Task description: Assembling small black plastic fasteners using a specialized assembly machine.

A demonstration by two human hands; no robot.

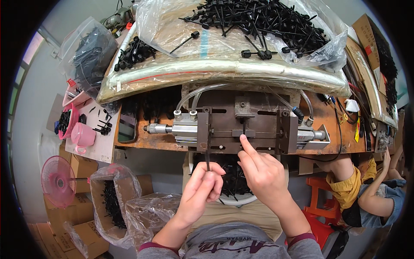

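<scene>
My left hand (202, 190) is closed, with a thin black plastic rod (208, 160) pinched between thumb and fingers. The rod points up toward the left upright plate of a dark metal fixture (223, 114). My right hand (264, 178) holds its index finger out while the other fingers curl loosely. That fingertip touches a small dark block (238, 133) in the middle of the fixture, where a short black stem (244, 126) shows just above it. Silver air cylinders flank the fixture, one at the left (185, 133) and one at the right (305, 137).
Behind the fixture, a plastic-covered tray (181, 71) bears a heap of black stemmed parts (258, 21). A basin (235, 199) of similar parts sits over my lap. At left are a pink mug (83, 134) and fan (58, 181). Another person's arm (375, 194) shows at right.
</scene>
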